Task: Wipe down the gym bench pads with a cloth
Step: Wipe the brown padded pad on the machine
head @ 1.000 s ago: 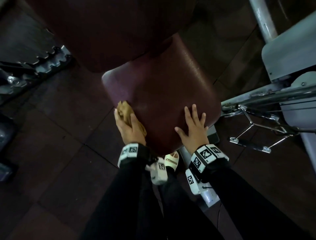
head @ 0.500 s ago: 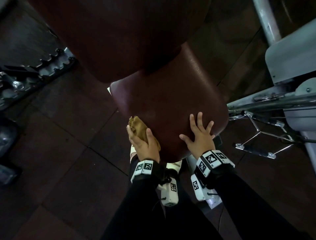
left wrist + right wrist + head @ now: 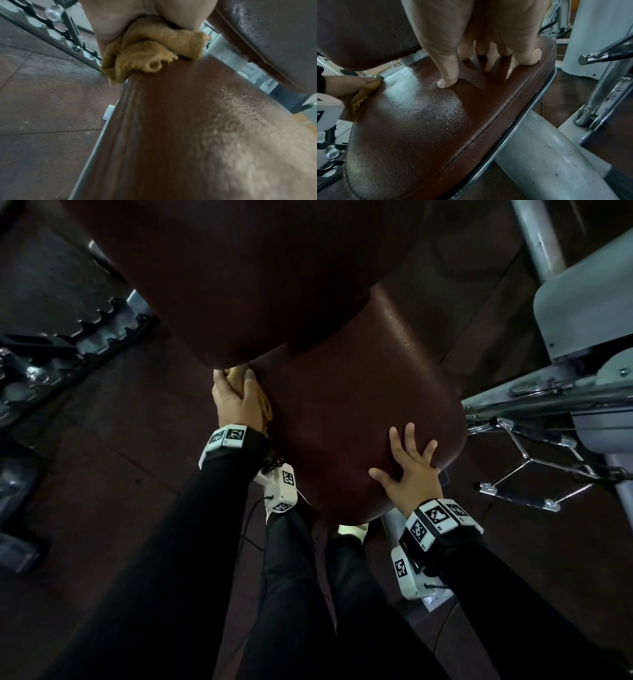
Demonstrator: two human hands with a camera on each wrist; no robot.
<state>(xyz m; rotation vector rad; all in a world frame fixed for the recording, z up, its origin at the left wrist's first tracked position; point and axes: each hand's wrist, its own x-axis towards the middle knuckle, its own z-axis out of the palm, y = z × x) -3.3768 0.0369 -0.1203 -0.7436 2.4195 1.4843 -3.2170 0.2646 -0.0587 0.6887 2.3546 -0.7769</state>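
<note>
The dark red seat pad (image 3: 359, 412) (image 3: 423, 116) (image 3: 171, 135) of the bench fills the middle, with the larger back pad (image 3: 239, 268) (image 3: 359, 29) above it. My left hand (image 3: 236, 398) (image 3: 346, 86) grips a bunched tan cloth (image 3: 265, 405) (image 3: 147, 54) (image 3: 359, 100) against the seat pad's left edge, right under the back pad. My right hand (image 3: 409, 470) (image 3: 481, 54) lies flat with spread fingers on the seat pad's near right part, holding nothing.
A toothed metal adjuster rail (image 3: 96, 337) (image 3: 60, 29) lies on the dark floor to the left. Grey machine frame (image 3: 582, 302), steel bars and a chrome handle (image 3: 524, 470) (image 3: 606, 55) stand close on the right. The bench's grey support tube (image 3: 547, 155) runs under the seat.
My left hand has slid the cloth along the seat pad's left edge, from the near corner up to the back pad. The right hand stays flat on the pad.
</note>
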